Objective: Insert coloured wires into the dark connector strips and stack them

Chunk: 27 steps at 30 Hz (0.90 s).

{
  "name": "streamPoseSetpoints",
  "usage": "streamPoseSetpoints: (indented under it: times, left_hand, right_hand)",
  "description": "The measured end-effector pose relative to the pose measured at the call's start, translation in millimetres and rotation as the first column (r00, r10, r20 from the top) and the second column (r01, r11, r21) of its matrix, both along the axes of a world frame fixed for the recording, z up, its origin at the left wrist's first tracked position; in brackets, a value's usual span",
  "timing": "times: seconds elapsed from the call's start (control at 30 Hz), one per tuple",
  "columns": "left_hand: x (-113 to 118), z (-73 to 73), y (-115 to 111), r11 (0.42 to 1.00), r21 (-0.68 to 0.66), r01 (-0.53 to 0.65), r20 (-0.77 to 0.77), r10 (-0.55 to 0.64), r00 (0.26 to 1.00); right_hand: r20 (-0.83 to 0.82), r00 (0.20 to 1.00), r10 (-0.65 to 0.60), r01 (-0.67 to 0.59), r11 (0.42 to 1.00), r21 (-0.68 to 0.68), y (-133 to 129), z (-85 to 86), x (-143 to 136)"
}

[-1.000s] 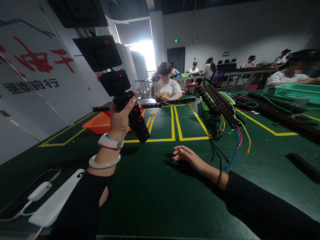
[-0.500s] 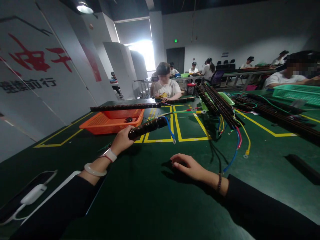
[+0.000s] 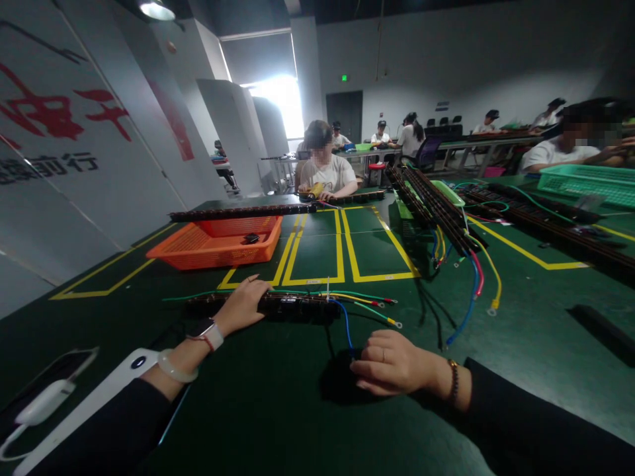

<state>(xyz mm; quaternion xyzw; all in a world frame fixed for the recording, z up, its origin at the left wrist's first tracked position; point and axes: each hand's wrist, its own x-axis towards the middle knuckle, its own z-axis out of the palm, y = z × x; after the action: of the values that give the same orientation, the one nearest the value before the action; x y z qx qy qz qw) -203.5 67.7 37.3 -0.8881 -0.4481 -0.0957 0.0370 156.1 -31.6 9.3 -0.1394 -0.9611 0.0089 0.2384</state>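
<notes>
A long black strip [image 3: 297, 307] with brown bands lies crosswise on the green table in front of me. My left hand [image 3: 243, 305] rests over its left half, fingers curled round it. Out of its right end come green, yellow and blue wires, several tipped with ring terminals. A blue wire [image 3: 347, 325] bends down to my right hand [image 3: 389, 363], whose closed fingertips pinch its end; the terminal there is hidden. A white cable tie [image 3: 328, 287] sticks up near the strip's right end.
Behind the strip stands an orange basket [image 3: 218, 244] with another black strip [image 3: 243, 213] across its far rim. Stacked strips with hanging wires [image 3: 436, 205] lie to the right. A phone [image 3: 49, 380] with a white attachment is at left. A co-worker [image 3: 322, 165] sits opposite.
My left hand has lowered the strip, which was raised and tilted, onto the table. My right hand has moved slightly right and nearer, closing on the blue wire's end.
</notes>
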Motion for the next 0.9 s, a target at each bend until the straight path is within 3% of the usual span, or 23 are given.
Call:
streamPoseSetpoints:
  times: [0.17,0.33,0.43,0.53,0.6,0.83,0.9]
  left_hand:
    - [-2.7,1.1,-1.9,0.997,-0.045,0.058,-0.01,-0.059,0.998]
    - [-2.3,6.6,-14.5,0.996,-0.046,0.079,-0.043,-0.081,0.996]
    - [8.6,11.4,-30.0,0.998,0.034,0.061,-0.023,-0.06,0.998]
    - [30.3,16.9,-47.2,0.983,0.18,-0.046,0.058,0.036,0.998]
    - [49.4,20.3,-56.9,0.973,0.221,-0.064,0.109,0.04,0.993]
    - [130.9,17.5,-78.8,0.986,0.11,0.127,0.264,-0.152,0.952]
    - [153.7,12.9,-86.9,0.961,0.105,0.255,0.319,-0.275,0.907]
  right_hand:
    - [-0.088,0.976,-0.198,0.19,0.977,-0.094,12.0,4.7,2.8]
    - [0.015,0.992,-0.127,0.128,0.98,-0.156,13.0,8.2,-2.5]
    - [-0.002,0.988,-0.157,0.154,0.968,-0.197,10.7,6.1,-5.1]
    - [-0.049,0.968,-0.245,0.224,0.939,-0.262,11.6,2.9,-5.6]
    - [-0.078,0.941,-0.328,0.293,0.911,-0.289,13.3,0.7,-5.3]
    - [-0.143,0.849,-0.509,0.46,0.844,-0.277,22.1,-12.4,-3.7]
    - [-0.13,0.849,-0.513,0.468,0.842,-0.268,27.7,-18.1,-1.3]
